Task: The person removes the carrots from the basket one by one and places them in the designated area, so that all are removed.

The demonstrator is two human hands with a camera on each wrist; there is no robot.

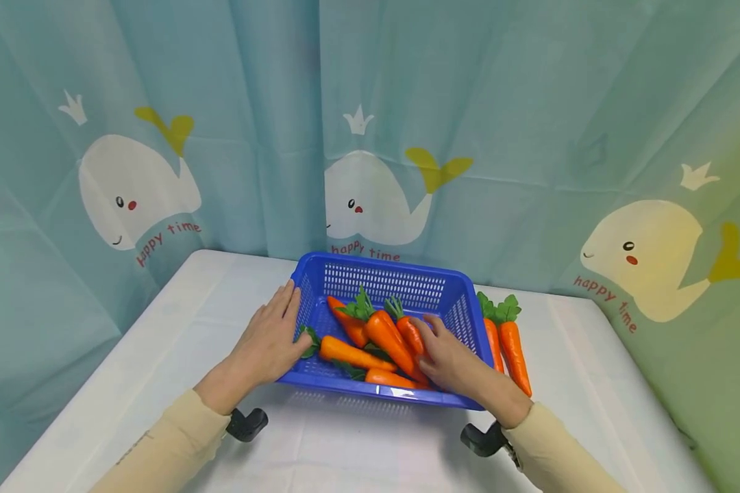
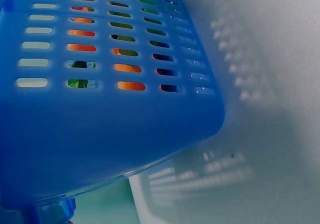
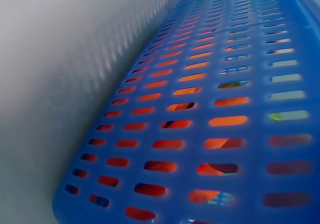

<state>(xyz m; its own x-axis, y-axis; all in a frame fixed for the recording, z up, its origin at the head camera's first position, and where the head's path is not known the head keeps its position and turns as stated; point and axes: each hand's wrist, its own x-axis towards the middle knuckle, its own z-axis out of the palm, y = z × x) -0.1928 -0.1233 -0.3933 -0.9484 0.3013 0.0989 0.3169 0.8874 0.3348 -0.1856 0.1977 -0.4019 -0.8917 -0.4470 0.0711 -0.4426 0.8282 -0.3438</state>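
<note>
A blue plastic basket [image 1: 401, 390] with slotted walls stands on the table, holding several orange carrots with green tops. My left hand [image 1: 274, 342] rests along the basket's left rim, fingers fairly straight and thumb lying over the edge. Inside the basket, my right hand [image 1: 453, 352] curls its fingers and thumb round a carrot [image 1: 410, 334] on the right of the pile. Beside that one lies a larger carrot [image 1: 391, 342]. Both wrist views show the basket's wall [image 2: 100, 134] from outside, carrots glimpsed through its slots; neither hand's grip is visible there.
Two carrots [image 1: 514, 356] lie on the white table [image 1: 567, 356] just right of the basket. A curtain [image 1: 506, 89] with whale prints hangs close behind the table's back edge. Black wrist-worn devices [image 1: 247, 424] sit under both forearms.
</note>
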